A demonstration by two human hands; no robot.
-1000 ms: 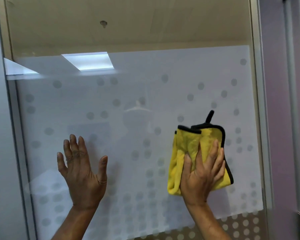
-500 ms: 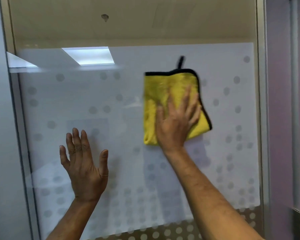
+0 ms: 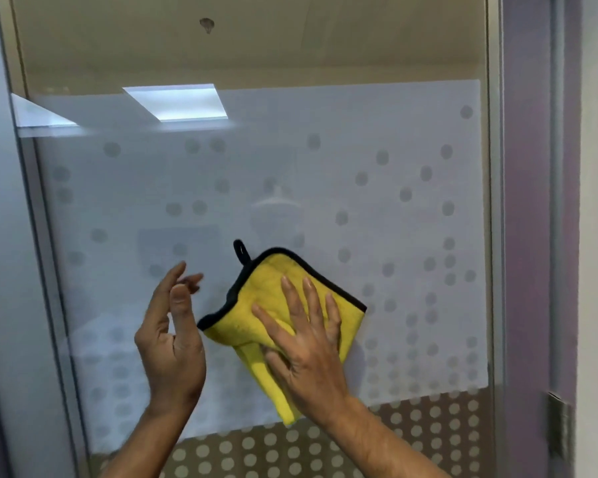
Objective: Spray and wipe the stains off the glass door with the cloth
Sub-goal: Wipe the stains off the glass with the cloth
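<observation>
The glass door fills the view, with a frosted band patterned in grey dots. A yellow cloth with black trim and a black hanging loop lies flat against the frosted glass below the middle. My right hand presses on the cloth with fingers spread, palm to the glass. My left hand is just left of the cloth, turned edge-on with fingers apart, lifted off the glass and holding nothing. No spray bottle is in view.
A metal door frame runs down the right side, next to a purple wall strip and a hinge or latch plate. A grey panel stands left. A ceiling light reflection shows in the upper glass.
My right hand swept the cloth up the glass, then down and left to below the middle. My left hand turned from flat on the glass to edge-on, off it.
</observation>
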